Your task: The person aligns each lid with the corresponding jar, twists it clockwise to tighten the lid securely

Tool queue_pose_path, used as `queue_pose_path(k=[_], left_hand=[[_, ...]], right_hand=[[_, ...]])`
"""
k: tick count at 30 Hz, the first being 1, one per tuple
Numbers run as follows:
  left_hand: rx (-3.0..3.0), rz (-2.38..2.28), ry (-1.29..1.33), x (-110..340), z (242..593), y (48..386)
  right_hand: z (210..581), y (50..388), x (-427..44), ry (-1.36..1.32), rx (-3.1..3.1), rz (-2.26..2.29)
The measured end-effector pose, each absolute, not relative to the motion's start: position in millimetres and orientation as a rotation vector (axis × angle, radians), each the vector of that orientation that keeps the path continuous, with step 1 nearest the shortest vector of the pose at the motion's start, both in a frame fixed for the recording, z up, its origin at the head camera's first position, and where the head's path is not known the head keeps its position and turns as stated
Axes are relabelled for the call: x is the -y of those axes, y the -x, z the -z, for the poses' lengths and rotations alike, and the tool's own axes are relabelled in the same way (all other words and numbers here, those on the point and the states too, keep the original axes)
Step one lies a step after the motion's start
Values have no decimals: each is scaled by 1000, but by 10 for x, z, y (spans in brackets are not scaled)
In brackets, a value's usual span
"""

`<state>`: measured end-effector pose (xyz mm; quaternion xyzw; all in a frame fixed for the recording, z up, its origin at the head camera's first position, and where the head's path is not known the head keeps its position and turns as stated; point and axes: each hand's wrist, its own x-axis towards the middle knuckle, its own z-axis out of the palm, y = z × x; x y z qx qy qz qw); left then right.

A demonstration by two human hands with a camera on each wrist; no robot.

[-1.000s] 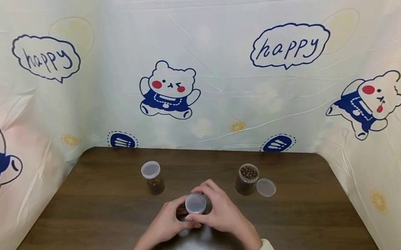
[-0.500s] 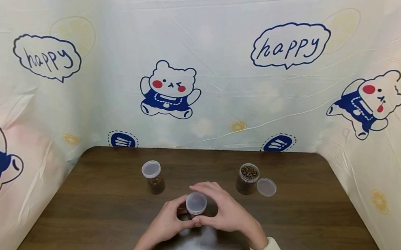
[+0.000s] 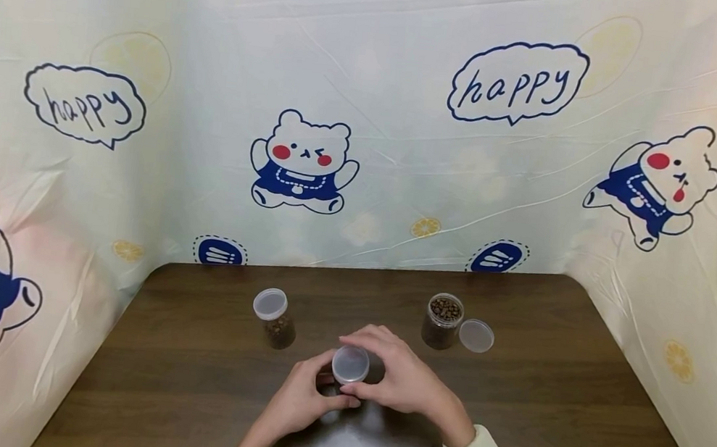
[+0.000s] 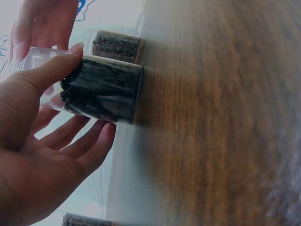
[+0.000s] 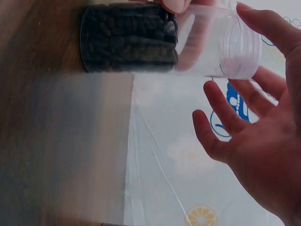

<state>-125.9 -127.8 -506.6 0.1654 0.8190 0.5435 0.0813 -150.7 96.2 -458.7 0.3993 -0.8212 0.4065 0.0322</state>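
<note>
A clear plastic jar (image 5: 127,40) partly filled with dark beans stands on the table between the two hands. My left hand (image 3: 302,396) grips the jar's body, thumb on the near side and fingers round the far side. The jar's translucent lid (image 3: 350,364) is on top. My right hand (image 3: 404,374) holds the lid at its rim, with the thumb at the near edge and the fingers curved past the far edge. In the right wrist view, the ring and little fingers stay off the jar.
At the back left stands a lidded jar (image 3: 278,330) with brown contents. An uncovered jar of brown beans (image 3: 440,330) stands at the back right, a loose lid (image 3: 476,336) lying beside it. A printed cloth (image 3: 389,183) surrounds the brown table (image 3: 575,406).
Half a second ago my right fingers were spread off the lid with the thumb lower; now they are back at its rim. The left hand and the jar stay in place.
</note>
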Motion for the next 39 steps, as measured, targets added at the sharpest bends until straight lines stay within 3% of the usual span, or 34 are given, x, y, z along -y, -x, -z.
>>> queue_pose_path(k=[11, 27, 39], left_hand=[[-2451, -1618, -503, 1287, 5077, 1261], [-2437, -1630, -505, 1289, 5076, 1269], [-2436, -1615, -491, 1290, 5071, 1267]], right_hand=[[4588, 1461, -858, -1041, 2667, -1208], [4531, 1510, -1072, -1324, 2582, -1171], [4533, 1496, -1002, -1212, 2636, -1143]])
